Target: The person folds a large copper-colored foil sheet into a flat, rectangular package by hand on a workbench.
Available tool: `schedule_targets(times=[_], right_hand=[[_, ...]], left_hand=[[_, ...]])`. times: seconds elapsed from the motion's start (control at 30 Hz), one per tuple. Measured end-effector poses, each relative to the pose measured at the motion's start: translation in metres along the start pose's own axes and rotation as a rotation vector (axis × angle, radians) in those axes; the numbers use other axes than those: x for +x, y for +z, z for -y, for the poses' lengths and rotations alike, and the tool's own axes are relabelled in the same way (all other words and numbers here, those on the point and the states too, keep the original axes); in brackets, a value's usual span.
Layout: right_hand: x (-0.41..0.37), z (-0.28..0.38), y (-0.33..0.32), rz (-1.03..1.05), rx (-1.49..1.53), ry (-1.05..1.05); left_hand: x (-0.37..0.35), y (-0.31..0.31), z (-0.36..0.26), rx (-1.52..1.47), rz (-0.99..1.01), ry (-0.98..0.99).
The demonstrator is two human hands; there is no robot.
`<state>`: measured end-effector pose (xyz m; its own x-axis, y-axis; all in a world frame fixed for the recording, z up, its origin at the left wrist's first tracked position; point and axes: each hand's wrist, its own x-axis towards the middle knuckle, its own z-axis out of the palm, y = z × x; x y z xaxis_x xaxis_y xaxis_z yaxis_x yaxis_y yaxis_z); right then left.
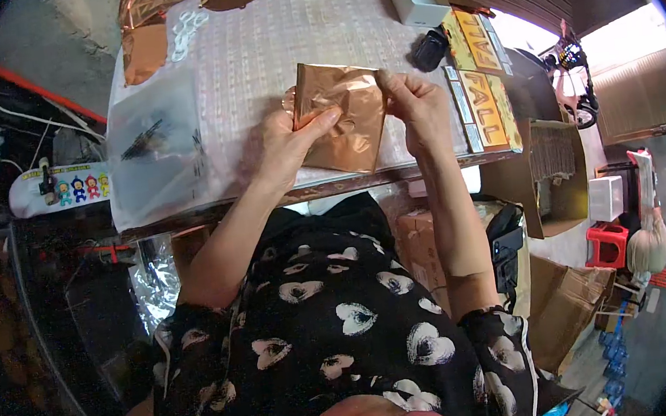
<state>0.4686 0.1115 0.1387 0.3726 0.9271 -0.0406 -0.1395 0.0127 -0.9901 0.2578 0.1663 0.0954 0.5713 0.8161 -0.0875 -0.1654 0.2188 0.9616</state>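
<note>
A shiny copper-coloured foil pouch [354, 137] is held up over the front part of the table, between both hands. My left hand [287, 146] grips its left side, thumb lying across the front and the fingers mostly hidden behind. At the pouch's upper right corner, my right hand [418, 101] pinches the edge between thumb and fingers. What the pouch contains, if anything, does not show. Left of my left hand lies a clear plastic bag [175, 176] with thin dark pieces on it or in it. A black rounded object [430, 49] sits beyond my right hand.
Yellow boxes marked FALL [487, 110] line the table's right edge, below a small white open box [418, 2]. White loops [187, 35] and more copper foil [146, 53] lie at the far left. Cardboard boxes [557, 213] stand right; another person [649, 244] is farther off.
</note>
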Motion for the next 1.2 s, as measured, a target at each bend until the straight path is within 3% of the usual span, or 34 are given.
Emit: schedule_targets(times=[0.1, 0.2, 0.27, 0.33, 0.47, 0.53, 0.57, 0.6, 0.67, 0.73, 0.8, 0.9, 1.03, 1.2], right_hand=[[-0.008, -0.007, -0.008, 0.054, -0.005, 0.091], [-0.021, -0.015, -0.012, 0.118, -0.076, 0.138], [-0.026, -0.017, -0.011, 0.085, -0.005, 0.150], [-0.022, -0.026, -0.024, 0.101, 0.080, 0.170], [-0.026, -0.014, -0.031, 0.122, 0.287, 0.272], [-0.024, -0.014, -0.043, 0.195, 0.375, 0.344], [-0.027, -0.012, -0.037, 0.106, 0.433, 0.367], [-0.026, -0.015, -0.040, 0.115, 0.408, 0.377], [-0.029, -0.019, -0.044, 0.180, 0.467, 0.380], [-0.031, -0.019, -0.044, 0.220, 0.467, 0.393], [-0.033, -0.017, -0.041, 0.185, 0.513, 0.384], [-0.025, -0.050, -0.080, 0.222, 0.628, 0.397], [-0.041, -0.007, -0.014, 0.116, 0.410, 0.330], [-0.038, -0.009, -0.030, 0.339, 0.522, 0.403]], left_hand=[[-0.001, 0.011, -0.006, -0.170, -0.147, 0.044], [0.000, 0.008, -0.004, -0.143, -0.159, 0.075], [0.000, 0.008, -0.007, -0.042, -0.109, 0.059], [-0.002, 0.010, -0.010, -0.125, -0.098, 0.105], [-0.013, -0.010, -0.034, 0.047, 0.112, 0.229], [-0.012, -0.013, -0.042, -0.425, 0.385, 0.118], [-0.014, -0.013, -0.051, -0.375, 0.383, 0.103], [-0.013, -0.013, -0.055, -0.397, 0.369, 0.115], [-0.009, -0.016, -0.059, -0.092, 0.481, 0.234], [-0.003, -0.018, -0.060, -0.001, 0.514, 0.248], [0.003, -0.014, -0.052, 0.110, 0.489, 0.485], [0.008, -0.012, -0.052, 0.012, 0.570, 0.513], [0.006, -0.020, -0.071, 0.116, 0.675, 0.452], [0.008, -0.021, -0.064, 0.176, 0.604, 0.430]])
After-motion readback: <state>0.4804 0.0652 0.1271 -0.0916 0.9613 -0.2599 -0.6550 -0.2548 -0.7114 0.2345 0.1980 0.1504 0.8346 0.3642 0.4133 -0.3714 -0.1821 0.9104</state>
